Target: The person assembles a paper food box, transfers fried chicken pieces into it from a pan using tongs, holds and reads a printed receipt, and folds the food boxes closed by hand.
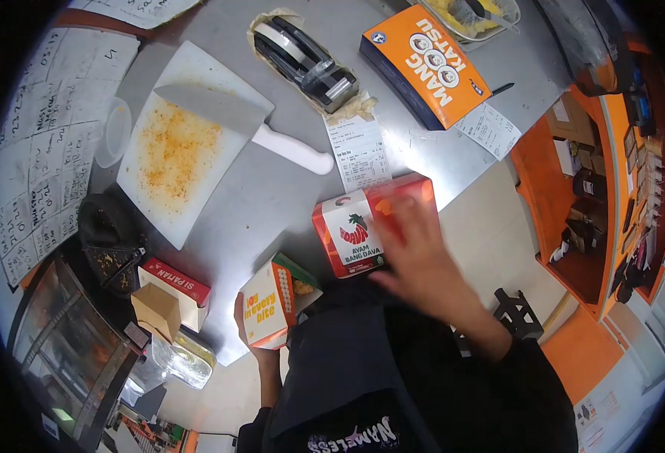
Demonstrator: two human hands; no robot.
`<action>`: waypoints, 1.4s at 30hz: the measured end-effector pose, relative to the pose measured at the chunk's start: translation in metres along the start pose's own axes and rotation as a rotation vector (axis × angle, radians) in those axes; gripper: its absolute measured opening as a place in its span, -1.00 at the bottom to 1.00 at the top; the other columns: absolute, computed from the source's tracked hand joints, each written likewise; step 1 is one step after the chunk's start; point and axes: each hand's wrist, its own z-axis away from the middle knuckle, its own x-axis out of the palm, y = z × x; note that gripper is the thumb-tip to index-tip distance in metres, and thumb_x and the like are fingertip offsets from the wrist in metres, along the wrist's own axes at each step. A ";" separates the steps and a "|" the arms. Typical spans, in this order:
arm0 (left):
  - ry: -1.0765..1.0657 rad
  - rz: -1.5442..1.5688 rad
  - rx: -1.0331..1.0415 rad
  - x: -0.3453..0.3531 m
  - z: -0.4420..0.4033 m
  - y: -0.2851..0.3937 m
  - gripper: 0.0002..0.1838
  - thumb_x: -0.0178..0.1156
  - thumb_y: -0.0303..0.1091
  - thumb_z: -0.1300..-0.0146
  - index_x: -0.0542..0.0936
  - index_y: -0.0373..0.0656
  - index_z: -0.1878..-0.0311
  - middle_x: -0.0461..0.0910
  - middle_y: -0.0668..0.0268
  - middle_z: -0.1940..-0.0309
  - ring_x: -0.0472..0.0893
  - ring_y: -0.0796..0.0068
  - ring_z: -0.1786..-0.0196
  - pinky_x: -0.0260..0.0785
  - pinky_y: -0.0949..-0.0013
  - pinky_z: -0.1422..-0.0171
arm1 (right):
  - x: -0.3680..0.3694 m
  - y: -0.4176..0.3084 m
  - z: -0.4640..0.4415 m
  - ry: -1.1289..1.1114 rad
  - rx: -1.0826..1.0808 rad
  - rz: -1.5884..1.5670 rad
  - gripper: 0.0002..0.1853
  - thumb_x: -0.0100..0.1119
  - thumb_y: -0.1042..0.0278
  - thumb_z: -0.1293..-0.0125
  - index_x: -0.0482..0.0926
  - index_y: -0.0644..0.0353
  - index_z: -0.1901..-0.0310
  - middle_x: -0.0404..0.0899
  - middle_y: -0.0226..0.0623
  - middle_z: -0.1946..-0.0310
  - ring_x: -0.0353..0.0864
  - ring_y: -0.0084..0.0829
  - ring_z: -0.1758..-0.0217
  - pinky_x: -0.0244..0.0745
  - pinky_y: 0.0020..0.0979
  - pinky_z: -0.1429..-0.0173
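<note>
Our left hand (pixel 242 326) clasped the open box (pixel 263 308) at the near edge of the table (pixel 272 211); we judged it light, stiff card, best held low by its sides lest food (pixel 302 288) spill. Our right hand (pixel 417 253), blurred, spread over the red box (pixel 350 240), contact unclear.

Orange shelving (pixel 550 208) beside pale floor (pixel 487 238)
</note>
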 end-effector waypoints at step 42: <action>0.294 0.292 -0.265 0.022 0.013 -0.003 -0.45 0.09 -0.15 -0.39 0.33 -0.37 -0.27 0.50 0.09 -0.08 0.55 0.32 -0.09 0.39 0.29 -0.22 | 0.108 -0.072 -0.055 -0.188 -0.194 -0.311 -0.46 0.04 0.35 -0.28 0.25 0.24 -0.30 0.43 0.10 0.00 0.60 -0.06 0.10 0.63 -0.20 0.19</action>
